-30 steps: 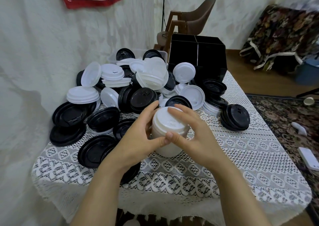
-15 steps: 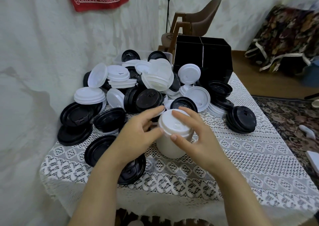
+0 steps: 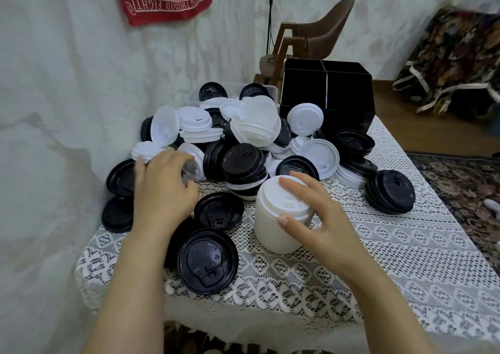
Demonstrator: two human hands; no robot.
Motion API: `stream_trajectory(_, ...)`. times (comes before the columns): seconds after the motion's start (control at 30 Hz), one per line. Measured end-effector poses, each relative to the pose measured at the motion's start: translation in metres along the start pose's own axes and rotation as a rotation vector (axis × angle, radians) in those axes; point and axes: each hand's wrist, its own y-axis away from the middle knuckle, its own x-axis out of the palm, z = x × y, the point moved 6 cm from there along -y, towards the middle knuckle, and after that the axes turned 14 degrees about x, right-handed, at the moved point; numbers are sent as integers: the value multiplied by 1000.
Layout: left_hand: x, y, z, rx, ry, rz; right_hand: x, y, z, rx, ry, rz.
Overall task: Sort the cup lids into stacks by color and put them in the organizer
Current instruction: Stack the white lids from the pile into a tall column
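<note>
The right hand grips the tall stack of white plastic cup lids near the tabletop's middle. The left hand, blurred, is beside it toward the left edge, and I cannot tell its grasp.

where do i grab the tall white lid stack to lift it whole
Wrap the side wall low down, from the right: the white lid stack stands upright, black lids crowd its left, and a top grip might lift only upper lids.
</note>
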Motion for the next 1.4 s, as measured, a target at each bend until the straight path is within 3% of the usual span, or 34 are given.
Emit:
stream_trajectory(0.13,1,12,14,-60,-266,250,0,0,-2,5,-31,10)
stream_trajectory(0.27,5,19,18,-101,-313,385,1,1,-1,-4,-33,13)
stream_trajectory(0.47,-6,13,16,-106,-18,48,1,1,-1,0,-60,16)
stream_trajectory(0.67,-27,8,11,-274,666,-377,1,2,0,-9,-62,17)
stream_trajectory(0.77,-27,9,9,-350,880,-433,1,1,0,-11,-53,18)
stream_trajectory(1.03,-9,9,-7,-387,1171,-266,2,1,-1,-5,-65,26)
stream_trajectory(1.17,5,12,-14,-388,1184,-103,2,1,0,-7,-72,35)
stream_trajectory(1.4,10,15,-13,-273,757,68,1,1,0,-10,-68,31)
